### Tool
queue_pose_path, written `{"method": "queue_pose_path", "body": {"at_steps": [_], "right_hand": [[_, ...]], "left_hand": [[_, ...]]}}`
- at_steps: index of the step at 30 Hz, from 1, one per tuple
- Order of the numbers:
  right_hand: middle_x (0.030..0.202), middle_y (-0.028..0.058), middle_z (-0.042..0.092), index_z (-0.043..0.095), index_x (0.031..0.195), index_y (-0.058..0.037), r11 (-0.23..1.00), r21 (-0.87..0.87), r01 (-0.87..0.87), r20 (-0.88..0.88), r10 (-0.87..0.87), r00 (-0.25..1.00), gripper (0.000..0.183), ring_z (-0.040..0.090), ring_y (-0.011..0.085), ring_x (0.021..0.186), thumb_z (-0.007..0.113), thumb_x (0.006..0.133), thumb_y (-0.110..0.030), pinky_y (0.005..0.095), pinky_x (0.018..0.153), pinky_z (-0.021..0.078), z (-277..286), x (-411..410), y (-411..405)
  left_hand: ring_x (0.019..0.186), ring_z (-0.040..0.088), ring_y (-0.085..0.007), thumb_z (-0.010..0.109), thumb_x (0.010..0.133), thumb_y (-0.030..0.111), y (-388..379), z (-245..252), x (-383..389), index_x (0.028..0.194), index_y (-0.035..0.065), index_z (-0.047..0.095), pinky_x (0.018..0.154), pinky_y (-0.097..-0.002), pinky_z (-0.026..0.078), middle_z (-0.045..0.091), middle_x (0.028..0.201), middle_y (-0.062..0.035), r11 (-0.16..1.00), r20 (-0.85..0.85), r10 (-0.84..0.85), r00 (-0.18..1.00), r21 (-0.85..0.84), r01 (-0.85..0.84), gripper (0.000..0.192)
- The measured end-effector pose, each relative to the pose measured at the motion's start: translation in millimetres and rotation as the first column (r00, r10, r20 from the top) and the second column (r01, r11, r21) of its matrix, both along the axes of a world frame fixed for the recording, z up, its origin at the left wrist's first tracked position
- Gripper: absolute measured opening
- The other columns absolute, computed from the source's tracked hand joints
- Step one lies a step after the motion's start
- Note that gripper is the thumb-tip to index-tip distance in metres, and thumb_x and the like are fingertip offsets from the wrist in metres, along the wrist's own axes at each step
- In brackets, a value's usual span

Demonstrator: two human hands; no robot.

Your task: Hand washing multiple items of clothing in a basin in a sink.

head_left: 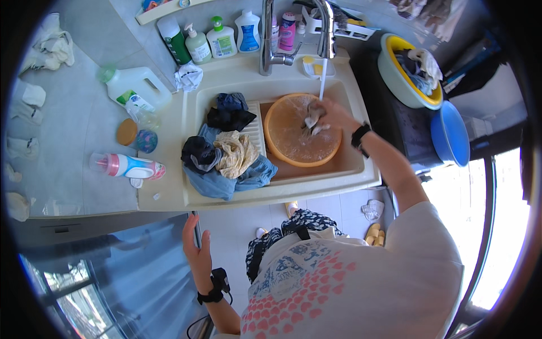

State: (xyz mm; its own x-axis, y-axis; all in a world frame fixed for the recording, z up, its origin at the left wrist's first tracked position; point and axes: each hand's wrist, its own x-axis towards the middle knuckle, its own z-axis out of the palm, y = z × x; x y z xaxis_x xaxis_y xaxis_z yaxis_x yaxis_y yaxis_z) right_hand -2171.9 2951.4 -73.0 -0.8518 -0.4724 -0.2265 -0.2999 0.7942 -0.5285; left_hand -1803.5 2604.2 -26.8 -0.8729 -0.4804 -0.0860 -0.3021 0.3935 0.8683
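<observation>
My right hand point(337, 115) grips a small grey and white cloth item point(312, 116) over an orange plastic basin point(273, 149). Water runs from a chrome faucet point(327, 38) just above that hand. The basin holds cloudy water with bubbles and sits in the right part of a cream laundry sink point(186, 95). My left hand point(198, 248) is raised in front of the sink edge, fingers apart and holding nothing. Left of the basin, a beige patterned garment point(235, 154), a blue garment point(211, 185) and dark clothes point(230, 116) lie heaped on a ribbed washboard point(255, 127).
Detergent bottles point(222, 40) line the back ledge. On the left counter are a large white jug point(142, 87) and a pink-blue bottle point(131, 166). At right, nested tubs point(389, 72) hold clothes beside a blue basin point(451, 133). Yellow slippers point(374, 234) lie on the floor.
</observation>
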Motion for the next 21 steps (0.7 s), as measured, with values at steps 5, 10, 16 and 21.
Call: {"method": "queue_pose_path", "body": {"at_steps": [5, 10, 16, 21], "right_hand": [[0.104, 0.0250, 0.059, 0.049, 0.123, -0.0109, 0.987, 0.131, -0.091, -0.160, 0.111, 0.981, 0.062, 0.059, 0.0333, 0.098, 0.070, 0.065, -0.021, 0.0394, 0.083, 0.0466, -116.6, 24.3, -8.2], [0.111, 0.0211, 0.059, 0.044, 0.129, -0.0146, 0.939, 0.200, -0.282, 0.492, 0.152, 0.857, 0.057, 0.059, 0.0325, 0.100, 0.063, 0.076, -0.025, 0.0415, 0.084, 0.0460, -142.5, 14.0, -7.7], [0.101, 0.0171, 0.063, 0.053, 0.121, -0.0087, 0.870, 0.357, -0.340, 0.241, 0.266, 0.933, 0.045, 0.062, 0.0307, 0.091, 0.060, 0.077, -0.012, 0.0366, 0.079, 0.0488, -161.2, 1.9, 10.1], [0.103, 0.0137, 0.063, 0.053, 0.119, -0.0031, 0.982, -0.188, 0.029, 0.222, 0.014, 0.975, 0.047, 0.061, 0.0245, 0.095, 0.065, 0.073, -0.007, 0.0332, 0.082, 0.0487, -54.0, -8.9, 22.8]], "left_hand": [[0.131, 0.028, -0.0377, 0.067, 0.080, 0.020, 19.4, -20.7, -58.2, 0.136, 0.0089, 0.037, 0.105, -0.0427, 0.026, 0.026, 0.142, -0.0240, 0.972, 0.080, -0.047, 0.996, -0.227, 0.064, 0.064], [0.134, 0.017, -0.0438, 0.070, 0.077, 0.024, 30.5, -32.0, -102.4, 0.143, 0.0174, 0.026, 0.105, -0.0446, 0.025, 0.009, 0.145, -0.0320, 0.972, 0.194, -0.118, 0.974, -0.180, 0.154, 0.079], [0.133, 0.021, -0.0426, 0.069, 0.079, 0.022, 22.6, -40.3, -111.6, 0.142, 0.0140, 0.029, 0.105, -0.0437, 0.025, 0.012, 0.144, -0.0321, 0.960, 0.165, -0.179, 0.970, -0.187, 0.209, 0.075], [0.133, 0.024, -0.0410, 0.067, 0.081, 0.023, -0.9, -31.5, -107.4, 0.141, 0.0124, 0.031, 0.105, -0.0427, 0.025, 0.018, 0.143, -0.0316, 0.959, 0.168, -0.276, 0.946, -0.019, 0.283, 0.070]]}}
